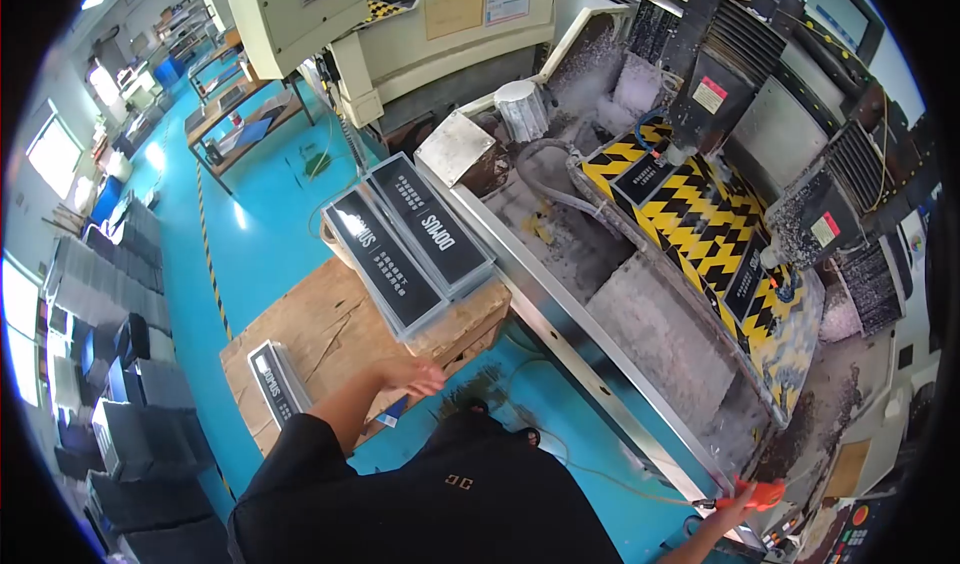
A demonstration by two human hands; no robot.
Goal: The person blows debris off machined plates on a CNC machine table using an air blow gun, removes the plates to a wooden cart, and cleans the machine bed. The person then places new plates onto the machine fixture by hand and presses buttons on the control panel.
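Observation:
My left hand (411, 374) hangs over the near edge of a wooden table (315, 309), fingers loosely out and nothing in them. Beyond it lie two stacks of black DOMUS sign plates, a left stack (385, 264) and a right stack (428, 226). A smaller DOMUS plate (276, 382) lies left of my forearm. At the lower right, my right hand (736, 512) grips a red-orange air gun (764, 495) by the machine's front edge. A thin hose (640, 494) runs from it across the floor. My fingers there are partly hidden.
The open machine has a bed with a yellow-black striped board (690, 224) under two spindle heads. Two dark plates, an upper one (642, 179) and a lower one (743, 286), lie on it. A metal rail (590, 364) borders the machine. A control panel (856, 534) sits lower right.

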